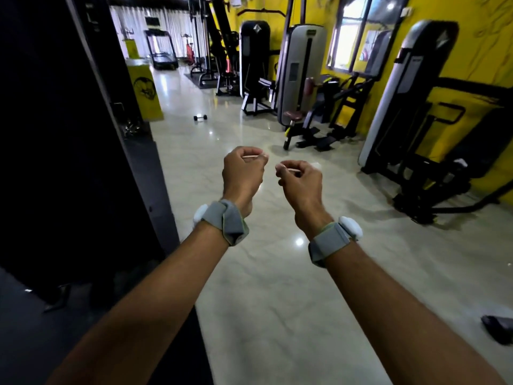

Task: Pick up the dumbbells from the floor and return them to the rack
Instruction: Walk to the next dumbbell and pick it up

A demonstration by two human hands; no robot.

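While both hands are raised in front of the body, one dumbbell (200,118) lies on the pale tiled floor (277,273) well ahead of them, up and slightly to the left in the head view. It sits near the foot of a yellow pillar (145,90) and well apart from the row of weight machines (301,76) along the yellow wall on the right.

Left hand (243,173): fingers curled loosely inward, thumb against the fingertips, nothing held. Right hand (301,180): the same loose curl, also empty. Each wrist carries a grey strap (226,222) with a white module. The two hands are close together but not touching.

Position of the dumbbell relative to the hands: farther along the floor and offset toward the left hand's side, so the left hand is judged the nearer of the two, though only slightly; neither can reach it without a walk forward and a bend down.

Long axis of the dumbbell: roughly across the view, left to right, with the right head a little higher in the picture, so the bar lies nearly square to the line of approach. A grip from above would then close across the short bar between the two dark heads.

No rack is plainly identifiable; the dark structure (69,134) at left is too dim to tell.
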